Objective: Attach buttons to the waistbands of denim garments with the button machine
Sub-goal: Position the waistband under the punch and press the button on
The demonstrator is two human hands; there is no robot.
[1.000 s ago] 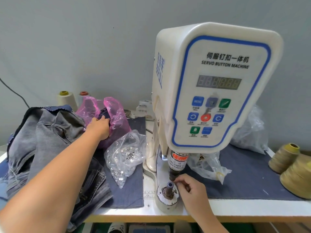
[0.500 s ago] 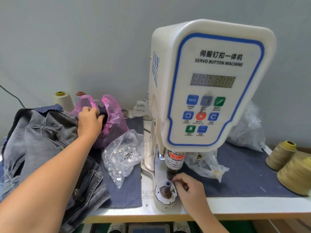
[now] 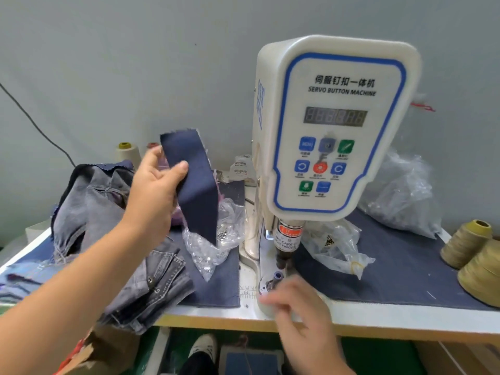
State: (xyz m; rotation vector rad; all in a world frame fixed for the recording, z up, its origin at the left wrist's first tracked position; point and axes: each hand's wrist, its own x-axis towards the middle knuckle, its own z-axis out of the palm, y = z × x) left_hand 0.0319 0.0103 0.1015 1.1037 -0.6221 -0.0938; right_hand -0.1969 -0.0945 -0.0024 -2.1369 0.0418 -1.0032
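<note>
Dark navy denim strip (image 3: pixel 193 185) pinched by left hand (image 3: pixel 155 193), held aloft centre-left of frame, well apart from lower die post (image 3: pixel 278 276) of white servo button machine (image 3: pixel 332 125).

Right hand (image 3: pixel 297 307) blurred at lower centre, just beside die; whether anything is held cannot be told.

Risk: fingers caught under plunger (image 3: pixel 284 255) if pedal is pressed early.

Risk: button misplaced if limp strip is laid skewed on die.

Grey denim garments (image 3: pixel 113 239) piled at left on bench (image 3: pixel 351 313), waiting.

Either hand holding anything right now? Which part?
Left hand pinches the dark navy denim strip, grip on its left edge near the upper end, thumb in front. Right hand is blurred by the button machine's lower die; cannot tell.
</note>
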